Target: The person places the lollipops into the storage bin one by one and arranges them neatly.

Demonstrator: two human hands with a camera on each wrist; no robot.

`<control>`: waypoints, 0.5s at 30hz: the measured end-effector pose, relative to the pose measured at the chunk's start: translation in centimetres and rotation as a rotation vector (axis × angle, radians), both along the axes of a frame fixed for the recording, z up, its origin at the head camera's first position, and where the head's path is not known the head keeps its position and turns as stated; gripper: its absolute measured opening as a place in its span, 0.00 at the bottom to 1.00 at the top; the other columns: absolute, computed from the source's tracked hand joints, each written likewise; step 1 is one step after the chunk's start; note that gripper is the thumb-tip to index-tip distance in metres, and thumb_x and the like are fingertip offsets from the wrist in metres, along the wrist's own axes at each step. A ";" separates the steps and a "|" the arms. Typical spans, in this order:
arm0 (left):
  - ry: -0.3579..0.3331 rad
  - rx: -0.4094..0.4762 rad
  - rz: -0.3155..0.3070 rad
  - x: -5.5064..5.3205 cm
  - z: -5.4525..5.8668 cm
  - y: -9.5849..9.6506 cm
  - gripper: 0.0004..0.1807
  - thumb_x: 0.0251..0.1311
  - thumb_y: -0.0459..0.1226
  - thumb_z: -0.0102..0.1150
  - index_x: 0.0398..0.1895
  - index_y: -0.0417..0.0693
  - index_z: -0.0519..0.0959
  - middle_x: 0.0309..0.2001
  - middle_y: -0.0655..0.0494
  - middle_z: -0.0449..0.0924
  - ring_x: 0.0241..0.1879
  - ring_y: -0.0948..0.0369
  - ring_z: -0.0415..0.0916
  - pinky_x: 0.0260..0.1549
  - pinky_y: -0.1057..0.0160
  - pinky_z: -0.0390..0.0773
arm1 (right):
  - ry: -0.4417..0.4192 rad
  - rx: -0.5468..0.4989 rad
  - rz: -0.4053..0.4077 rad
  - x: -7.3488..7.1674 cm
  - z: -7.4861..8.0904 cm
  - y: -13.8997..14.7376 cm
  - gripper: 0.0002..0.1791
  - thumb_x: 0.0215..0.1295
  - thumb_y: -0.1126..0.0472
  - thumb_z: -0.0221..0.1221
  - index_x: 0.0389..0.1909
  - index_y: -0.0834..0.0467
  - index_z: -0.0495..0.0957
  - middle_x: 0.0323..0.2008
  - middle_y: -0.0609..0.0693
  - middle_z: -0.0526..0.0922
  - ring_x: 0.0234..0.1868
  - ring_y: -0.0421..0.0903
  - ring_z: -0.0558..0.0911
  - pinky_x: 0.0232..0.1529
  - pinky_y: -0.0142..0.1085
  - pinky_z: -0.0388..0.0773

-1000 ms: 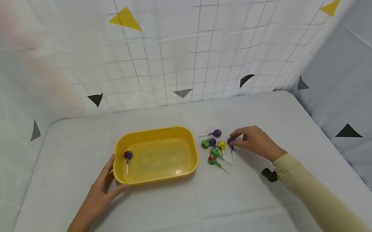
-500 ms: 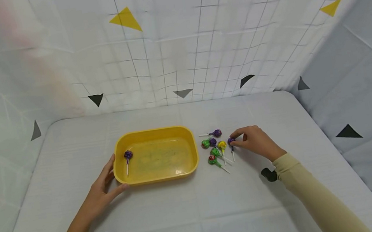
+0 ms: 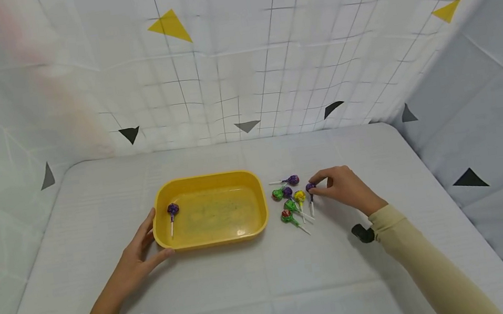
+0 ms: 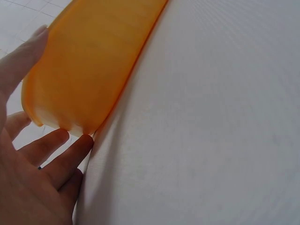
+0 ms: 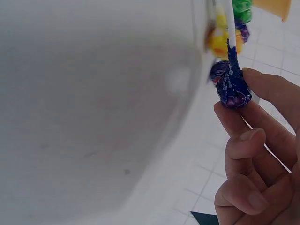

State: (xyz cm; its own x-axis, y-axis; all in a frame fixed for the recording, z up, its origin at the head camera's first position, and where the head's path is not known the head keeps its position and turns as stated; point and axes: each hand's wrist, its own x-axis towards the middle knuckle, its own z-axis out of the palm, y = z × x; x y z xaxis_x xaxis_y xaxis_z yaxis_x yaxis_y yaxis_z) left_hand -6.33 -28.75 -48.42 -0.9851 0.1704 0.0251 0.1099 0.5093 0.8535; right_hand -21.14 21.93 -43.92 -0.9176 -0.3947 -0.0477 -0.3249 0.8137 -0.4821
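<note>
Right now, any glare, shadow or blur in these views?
Head: small glare spot on the yellow tray's floor, soft shadow beside the right sleeve; left wrist: soft shadow on the white table along the tray; right wrist: broad shadow on the table, held purple lollipop fairly crisp, yellow lollipop beyond it blurred.

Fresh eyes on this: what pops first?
The bright yellow tray, left of middle on the white table, with a lone purple lollipop at its left end and the left hand against that end. Next, the colourful bunch of lollipops right of it, then the right hand beside them, pinching another purple one.
</note>
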 end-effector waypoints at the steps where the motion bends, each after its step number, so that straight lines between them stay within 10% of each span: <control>1: -0.001 -0.001 0.001 0.0 0.0 0.0 0.55 0.67 0.41 0.69 0.85 0.72 0.39 0.85 0.49 0.44 0.77 0.35 0.58 0.60 0.94 0.52 | 0.003 -0.006 0.002 -0.1 0.1 -0.1 0.13 0.64 0.52 0.71 0.48 0.51 0.90 0.45 0.51 0.92 0.27 0.43 0.74 0.23 0.33 0.70; 15: 0.001 -0.001 0.005 0.1 0.0 0.0 0.55 0.66 0.42 0.69 0.85 0.72 0.40 0.85 0.49 0.44 0.76 0.35 0.58 0.60 0.95 0.52 | 0.003 -0.062 0.066 -0.5 3.7 -3.4 0.14 0.64 0.49 0.71 0.48 0.50 0.90 0.43 0.47 0.92 0.27 0.44 0.75 0.23 0.34 0.75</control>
